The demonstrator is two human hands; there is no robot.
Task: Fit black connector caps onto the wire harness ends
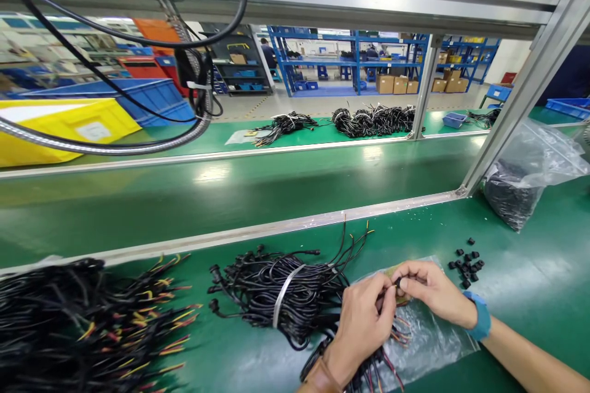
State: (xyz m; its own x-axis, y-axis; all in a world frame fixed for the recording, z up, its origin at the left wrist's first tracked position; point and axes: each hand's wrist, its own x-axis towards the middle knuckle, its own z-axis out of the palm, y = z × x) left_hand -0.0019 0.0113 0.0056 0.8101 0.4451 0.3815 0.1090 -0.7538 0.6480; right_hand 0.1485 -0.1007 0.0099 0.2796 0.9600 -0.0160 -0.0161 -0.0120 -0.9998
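My left hand (364,316) and my right hand (436,291) meet fingertip to fingertip over a clear plastic bag (428,344). Pinched in the right fingers is a small black cap (398,282). The left fingers are closed right against it; what they grip is mostly hidden, perhaps a cable end. Below the left hand lie black cables with stripped coloured wire ends (387,365). Just to the left is a bundle of black cables (295,295), bound by a pale tie. Several loose black caps (468,264) lie right of my right hand.
A large pile of black cables with red and yellow ends (92,325) covers the left front. At right stands a filled plastic bag (516,190) by a metal post (516,86). A metal rail (276,233) crosses the green table. Cables hang at upper left (203,86).
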